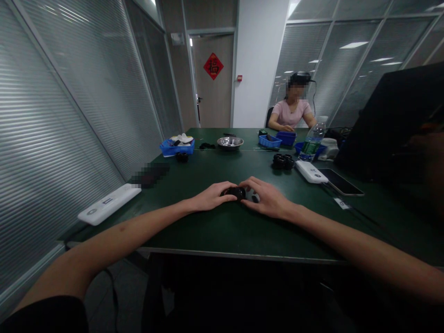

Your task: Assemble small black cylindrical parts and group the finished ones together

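Observation:
Near the middle of the green table (215, 231), my left hand (215, 196) has its thumb and fingers closed round the left side of a small black object (237, 193). My right hand (265, 199) curls round a white and black piece (252, 196) directly to the right of it, fingertips at the black object. The two pieces meet or nearly meet between my hands; whether they are joined I cannot tell. Both lie at or just above the table surface.
Black round parts (283, 161) and a white power bank (311, 172) lie beyond my right hand, with a phone (342, 181) and bottle (312, 141). Farther back are a metal bowl (230, 143) and a blue basket (177, 148). Another person (292, 108) sits opposite. Left is another power bank (109, 203).

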Demonstrator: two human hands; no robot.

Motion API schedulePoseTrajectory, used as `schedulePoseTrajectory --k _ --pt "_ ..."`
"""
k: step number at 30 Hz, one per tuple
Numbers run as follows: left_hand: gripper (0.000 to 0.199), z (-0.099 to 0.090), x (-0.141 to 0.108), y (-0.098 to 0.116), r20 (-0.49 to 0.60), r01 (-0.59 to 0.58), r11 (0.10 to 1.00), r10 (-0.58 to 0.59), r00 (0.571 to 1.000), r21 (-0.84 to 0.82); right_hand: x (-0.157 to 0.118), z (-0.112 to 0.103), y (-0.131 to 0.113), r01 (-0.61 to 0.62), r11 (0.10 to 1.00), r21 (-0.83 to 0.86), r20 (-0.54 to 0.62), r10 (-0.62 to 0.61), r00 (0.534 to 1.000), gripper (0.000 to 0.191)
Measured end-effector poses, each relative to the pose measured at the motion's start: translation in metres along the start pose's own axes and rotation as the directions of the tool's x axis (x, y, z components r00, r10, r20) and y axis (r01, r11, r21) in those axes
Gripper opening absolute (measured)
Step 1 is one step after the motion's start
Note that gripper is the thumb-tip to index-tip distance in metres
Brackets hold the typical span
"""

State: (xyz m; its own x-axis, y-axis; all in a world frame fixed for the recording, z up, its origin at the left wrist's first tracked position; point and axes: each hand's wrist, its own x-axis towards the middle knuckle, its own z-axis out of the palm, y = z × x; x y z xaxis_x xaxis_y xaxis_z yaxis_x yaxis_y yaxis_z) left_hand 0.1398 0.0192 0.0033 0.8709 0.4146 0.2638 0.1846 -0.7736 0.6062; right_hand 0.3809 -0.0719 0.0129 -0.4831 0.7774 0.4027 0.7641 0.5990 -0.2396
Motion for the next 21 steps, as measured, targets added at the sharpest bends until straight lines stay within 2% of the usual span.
schedulePoseTrajectory --k 7,21 --pt "0.039 0.0000 0.0007 -0.0007 -0.001 0.008 1.000 -0.008 1.000 -0.002 0.0012 0.0017 0.0016 -0.089 0.994 -0.066 0.003 0.090 0.996 0.036" --pt "0.040 -0.0010 -0.0002 0.0012 0.002 0.017 1.000 -0.017 1.000 0.011 0.0004 0.0023 0.0044 0.001 1.000 0.008 -0.017 -0.001 1.000 0.035"
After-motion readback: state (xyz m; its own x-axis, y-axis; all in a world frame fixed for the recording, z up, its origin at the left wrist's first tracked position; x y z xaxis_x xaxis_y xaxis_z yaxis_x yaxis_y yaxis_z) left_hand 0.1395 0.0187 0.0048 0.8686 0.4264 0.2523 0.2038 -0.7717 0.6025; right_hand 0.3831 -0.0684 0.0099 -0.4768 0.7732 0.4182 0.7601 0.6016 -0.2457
